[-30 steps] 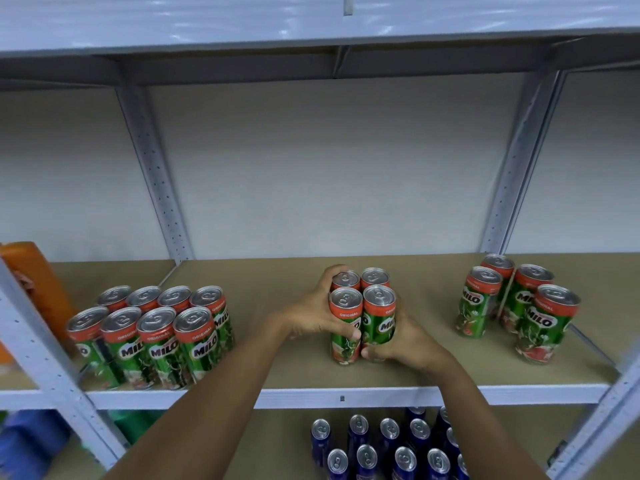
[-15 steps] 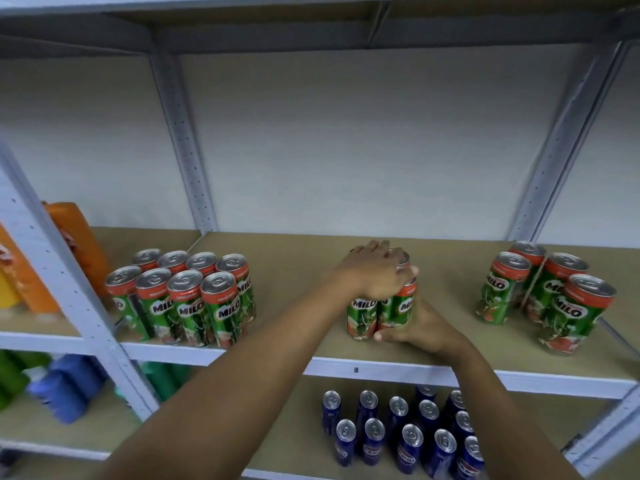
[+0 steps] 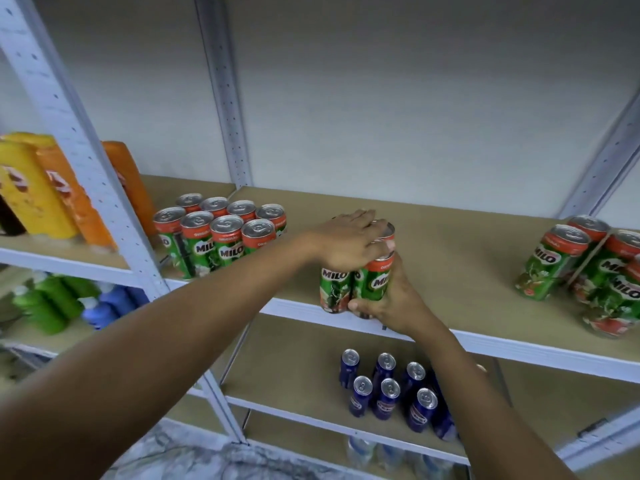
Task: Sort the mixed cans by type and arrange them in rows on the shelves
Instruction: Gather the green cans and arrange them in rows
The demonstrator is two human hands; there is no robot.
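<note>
Cans of Milo sit in three groups on the middle shelf (image 3: 460,251). Landmark: the held cluster (image 3: 356,278), a small bunch of Milo cans at the shelf's front edge.

Left hand (image 3: 349,244) lies palm-down over the cluster's tops, fingers curled around the far cans. Right hand (image 3: 388,303) wraps the near-right side and base, thumb under the front can. Both hands grip the cluster; cannot tell whether it rests on the shelf or is lifted just clear.

Left of the cluster, well apart: a tidy block of Milo cans (image 3: 218,233), two rows of four, upright and touching. Right of the cluster, well apart: a looser group of Milo cans (image 3: 588,271), not in line.

Below the cluster, on the lower shelf: blue cans (image 3: 391,389) in rough rows, one type only.

Judgement: sorting by type looks largely done. Left to do: join the held cluster and the right group to the block in straight rows.
</note>
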